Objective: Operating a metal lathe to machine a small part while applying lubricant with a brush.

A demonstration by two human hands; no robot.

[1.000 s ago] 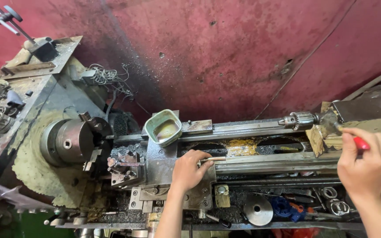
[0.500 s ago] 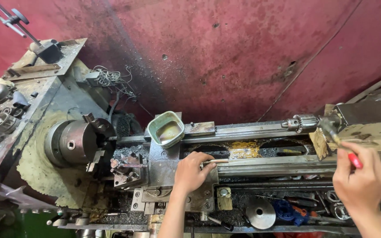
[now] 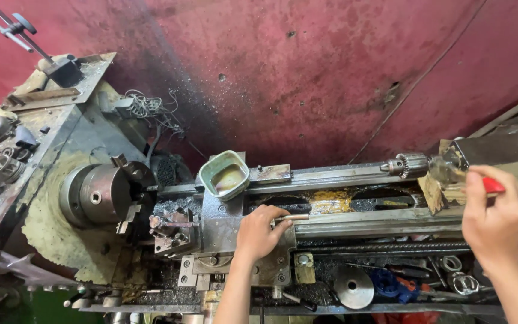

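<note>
My left hand (image 3: 259, 234) rests on the lathe carriage (image 3: 226, 231), fingers curled around a thin steel rod (image 3: 292, 218) that lies along the bed rail (image 3: 379, 227). The rod looks stiff and light, probably oily, so I'd pinch it near its left end where my fingers already meet it. My right hand (image 3: 499, 222) is closed in a fist around a red-handled tool (image 3: 491, 185); its working end is blurred, just beside the drill chuck (image 3: 406, 165) at the tailstock. The handle seems a sure hold; the tip I cannot make out.

Round about: a green tray (image 3: 226, 174) of murky fluid sits behind the carriage and would spill at a knock. The 3-jaw chuck (image 3: 100, 193) stands well to the left, with the tool post (image 3: 172, 228) between it and my left hand. Swarf and grime coat the bed, and a round disc (image 3: 355, 287) and loose rings (image 3: 454, 267) lie in the tray below.
</note>
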